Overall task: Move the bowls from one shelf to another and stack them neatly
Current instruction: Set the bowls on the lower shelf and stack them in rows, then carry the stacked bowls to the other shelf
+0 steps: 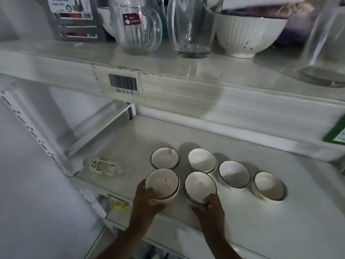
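Glazed white bowls, dark-rimmed, round. Left hand (147, 200) fingers curl round front-left bowl stack (162, 183); right hand (210, 209) pinches near rim of neighbouring bowl (200, 186). Four more bowls behind and rightward, near front edge of scuffed white lower shelf (261, 221). Glass jugs (139, 28) on upper shelf.

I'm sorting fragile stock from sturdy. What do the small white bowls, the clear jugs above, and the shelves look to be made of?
Small bowls, such as the one in the left hand, bowl: likely glazed ceramic, glossy white with a thin dark rim line. Clear jugs: apparently glass, transparent with bright reflections and a thick base. Shelves: probably white-painted metal, scuffed and chipped along the front edge, though that is uncertain.
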The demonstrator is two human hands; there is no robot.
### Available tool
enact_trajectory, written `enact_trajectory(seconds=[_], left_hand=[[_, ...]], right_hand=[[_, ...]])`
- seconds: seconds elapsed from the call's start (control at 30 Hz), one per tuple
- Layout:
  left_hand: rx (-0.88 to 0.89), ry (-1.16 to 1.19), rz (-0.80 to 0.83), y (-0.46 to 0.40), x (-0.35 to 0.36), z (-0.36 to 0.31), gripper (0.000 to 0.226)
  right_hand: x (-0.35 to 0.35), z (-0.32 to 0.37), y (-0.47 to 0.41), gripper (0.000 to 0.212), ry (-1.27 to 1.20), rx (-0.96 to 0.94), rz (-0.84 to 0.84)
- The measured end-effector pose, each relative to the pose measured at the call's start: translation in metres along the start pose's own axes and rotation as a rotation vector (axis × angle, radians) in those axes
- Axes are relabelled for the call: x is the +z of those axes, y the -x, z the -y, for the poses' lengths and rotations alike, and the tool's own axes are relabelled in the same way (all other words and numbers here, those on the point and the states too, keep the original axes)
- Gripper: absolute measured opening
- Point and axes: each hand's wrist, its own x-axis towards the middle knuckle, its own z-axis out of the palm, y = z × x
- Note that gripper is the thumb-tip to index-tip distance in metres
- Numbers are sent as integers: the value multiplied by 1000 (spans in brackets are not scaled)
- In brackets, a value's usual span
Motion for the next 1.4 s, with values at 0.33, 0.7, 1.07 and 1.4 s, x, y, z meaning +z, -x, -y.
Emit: enact_trajectory(seconds=[0.33,0.7,1.07,1.4], left_hand=[[49,104,60,-1,10,9,52],[152,221,204,-11,6,6,93],[142,220,307,-21,-13,13,100],[185,-386,294,-116,-65,-32,96]], right_hand=[[15,-11,6,60,-107,-16,-116],[21,-11,9,72,-161,-70,-191],[6,-16,9,111,-78,-119,19],[-38,40,-72,58,307,-319,4]])
